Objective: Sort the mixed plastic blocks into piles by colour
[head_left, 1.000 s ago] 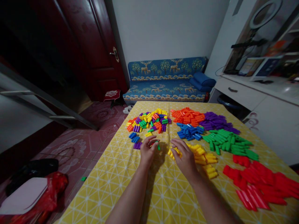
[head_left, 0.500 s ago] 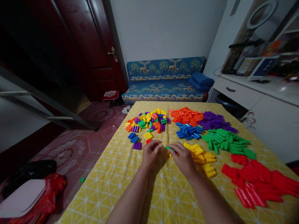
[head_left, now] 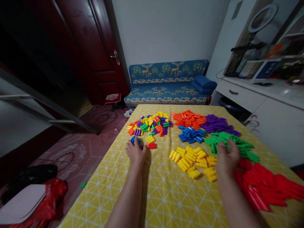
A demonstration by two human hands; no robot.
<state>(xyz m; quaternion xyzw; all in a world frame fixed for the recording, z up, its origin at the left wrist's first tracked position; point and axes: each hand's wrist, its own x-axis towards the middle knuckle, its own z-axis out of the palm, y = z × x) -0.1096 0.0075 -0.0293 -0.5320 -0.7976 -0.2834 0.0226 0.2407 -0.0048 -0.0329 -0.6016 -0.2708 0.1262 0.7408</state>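
Note:
My left hand [head_left: 136, 152] reaches over the left side of the table, fingers spread around a mostly covered purple plastic block [head_left: 142, 147]. Just beyond its fingertips lie blue blocks [head_left: 133, 139]. To its right are a red block [head_left: 152, 145] and yellow blocks [head_left: 150, 139]. My right hand [head_left: 227, 155] is at the near edge of the green block pile [head_left: 242, 143], thumb and fingers apart, with nothing seen between them. Beside it are the yellow pile [head_left: 187, 156] and the red pile [head_left: 268, 179], which the forearm partly covers.
A mixed-colour heap [head_left: 147, 122] lies at the back left of the patterned tablecloth [head_left: 163, 196]. Orange [head_left: 187, 118], purple [head_left: 219, 124] and blue [head_left: 192, 134] piles sit at the back right. Behind the table is a blue sofa [head_left: 161, 90]; a white cabinet [head_left: 270, 120] stands right.
My hands have moved apart from the middle: the left to the purple and blue blocks, the right to the green pile. The green block between my right fingers is no longer seen there.

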